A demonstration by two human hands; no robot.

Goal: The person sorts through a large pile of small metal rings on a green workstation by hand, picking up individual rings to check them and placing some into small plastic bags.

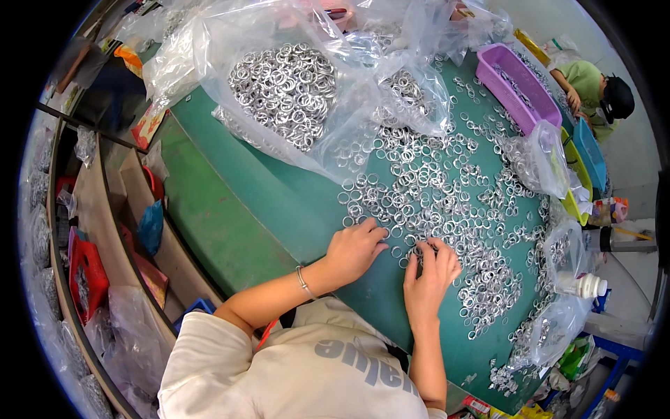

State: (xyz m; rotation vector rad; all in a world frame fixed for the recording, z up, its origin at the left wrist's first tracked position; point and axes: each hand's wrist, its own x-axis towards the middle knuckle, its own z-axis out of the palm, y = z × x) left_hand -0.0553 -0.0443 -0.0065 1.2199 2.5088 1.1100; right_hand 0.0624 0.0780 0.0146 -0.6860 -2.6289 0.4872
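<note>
**A light touch for loose metal rings (413, 171)**

From here I see the rings spread over the green tabletop (279, 202), just ahead of both hands. The left hand (352, 253) is half curled, thumb and forefinger slightly parted; the right hand (427, 278) bends loosely over the near rings. I cannot tell whether either grip holds one. I'd favour soft fingertips, few rings at once, and wrists kept low, away from the denser heap.

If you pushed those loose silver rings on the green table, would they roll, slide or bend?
The loose rings would probably slide rather than roll, since many lie flat on the green table. Their metallic shine suggests they're stiff. Many overlap, so pushing one may nudge its neighbours.
</note>
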